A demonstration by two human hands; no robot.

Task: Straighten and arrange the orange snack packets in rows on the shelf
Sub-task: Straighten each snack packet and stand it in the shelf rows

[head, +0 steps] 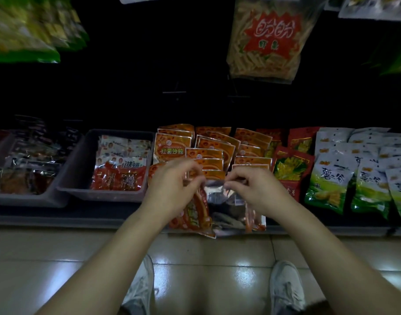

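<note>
Your hands pinch a bunch of orange snack packets [196, 212] at the shelf [81, 220] front.
Left hand [172, 183] and right hand [257, 187] each nip the silvery top edge (rows [214, 151] stand behind).

A grey tray [81, 176] of red-and-white packets [120, 171] sits left of the hands; green-and-white bags [327, 185] lie right; pale shoes [286, 289] below.

Orange foil snack packets [209, 153] lie in overlapping rows mid-shelf [81, 220]. Grey plastic tray [85, 178] of red-and-white packets [121, 169] sits to their left; red pouches [290, 164], then green-and-white bags [331, 178], to their right.
</note>
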